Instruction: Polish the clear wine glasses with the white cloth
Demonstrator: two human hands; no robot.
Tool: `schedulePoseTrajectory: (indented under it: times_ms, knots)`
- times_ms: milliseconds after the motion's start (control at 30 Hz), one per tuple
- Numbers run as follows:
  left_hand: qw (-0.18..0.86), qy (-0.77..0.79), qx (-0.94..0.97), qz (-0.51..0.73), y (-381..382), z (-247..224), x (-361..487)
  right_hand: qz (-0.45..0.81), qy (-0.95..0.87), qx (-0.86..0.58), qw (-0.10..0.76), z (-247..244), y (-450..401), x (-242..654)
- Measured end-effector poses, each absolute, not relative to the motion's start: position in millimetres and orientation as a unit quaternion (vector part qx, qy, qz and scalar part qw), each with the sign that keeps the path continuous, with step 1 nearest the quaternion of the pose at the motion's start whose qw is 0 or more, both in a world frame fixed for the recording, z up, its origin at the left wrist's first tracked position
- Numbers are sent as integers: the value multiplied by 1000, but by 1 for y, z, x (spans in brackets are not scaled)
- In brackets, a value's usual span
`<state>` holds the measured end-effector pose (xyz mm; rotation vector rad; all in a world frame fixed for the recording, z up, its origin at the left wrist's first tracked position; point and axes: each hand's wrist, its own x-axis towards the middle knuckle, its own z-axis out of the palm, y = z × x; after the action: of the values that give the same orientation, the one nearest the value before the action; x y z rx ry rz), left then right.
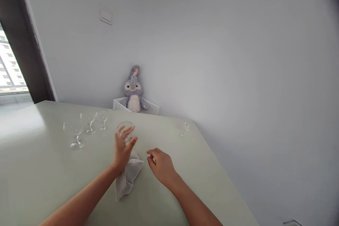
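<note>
My left hand is around a clear stemmed glass, its fingers behind the bowl and its thumb on the near right side. The glass's stem and foot are hidden by the hand. Beneath my left wrist lies a crumpled pale grey cloth on the table, partly covered by the forearm. To the right of the cloth, my right hand hovers palm down over the tabletop. Its fingers are loosely bent, thumb and forefinger apart, with nothing visible between them.
Three clear stemmed glasses stand at the left of the pale green table. A smaller glass is near the right back edge. Behind the table, a purple plush toy sits in a white perforated basket against the wall.
</note>
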<state>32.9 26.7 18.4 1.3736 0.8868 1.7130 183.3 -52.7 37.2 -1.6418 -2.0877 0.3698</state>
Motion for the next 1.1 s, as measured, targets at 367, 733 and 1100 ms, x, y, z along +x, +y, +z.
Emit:
schedulePoseTrajectory:
  times_ms: [367, 733, 1100]
  knots:
    - [324, 357, 737, 474, 13, -20, 57, 92, -645, -705, 280, 0, 6, 205]
    - [379, 458, 684, 423, 35, -51, 54, 66, -496, -817, 287, -30, 87, 305]
    - [408, 445, 677, 420, 41, -59, 54, 71, -456, -837, 293, -42, 110, 332]
